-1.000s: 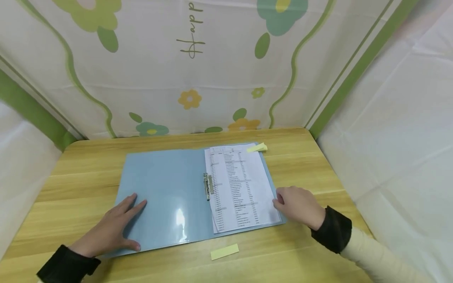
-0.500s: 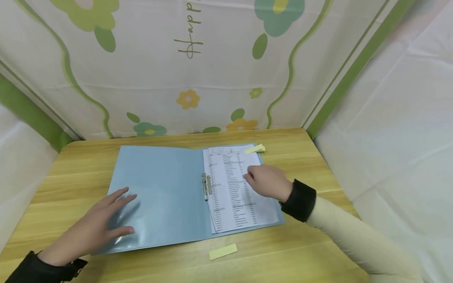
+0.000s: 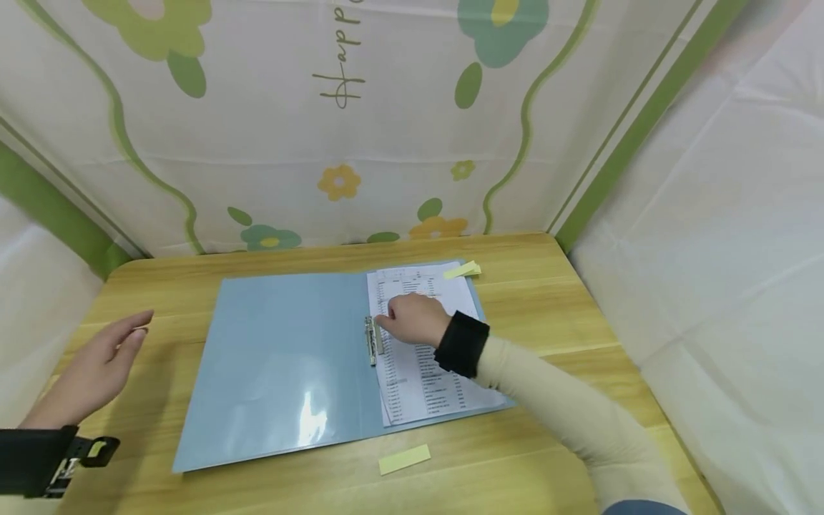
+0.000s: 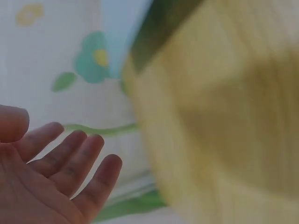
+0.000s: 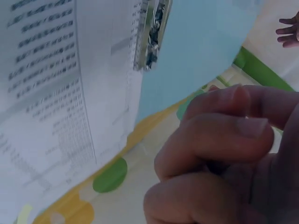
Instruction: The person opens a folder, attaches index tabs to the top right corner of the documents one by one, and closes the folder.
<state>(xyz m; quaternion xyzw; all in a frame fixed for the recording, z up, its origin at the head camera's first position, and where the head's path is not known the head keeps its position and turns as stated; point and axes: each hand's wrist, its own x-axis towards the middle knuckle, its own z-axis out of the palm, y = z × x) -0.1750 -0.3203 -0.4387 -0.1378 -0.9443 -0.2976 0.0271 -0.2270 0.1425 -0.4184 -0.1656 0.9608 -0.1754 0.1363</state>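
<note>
A light blue folder lies spread out on the wooden table. Printed sheets rest on its right side, next to the metal clip at the fold. Over those sheets, close to the clip, is my right hand. Its fingers are curled and the right wrist view shows nothing in them; the clip is apart from them there. Off the folder's left edge, my left hand is raised above the table with its fingers loosely extended and nothing held, as the left wrist view also shows.
Yellow paper strips stick out at the sheets' top right corner. Another yellow strip lies on the table in front of the folder. A flower-printed cloth hangs along the back, and white cloth along the right side.
My right hand has moved left across the sheets, from their lower right edge towards the clip. My left hand has left the folder's cover and moved left; the cover lies flat.
</note>
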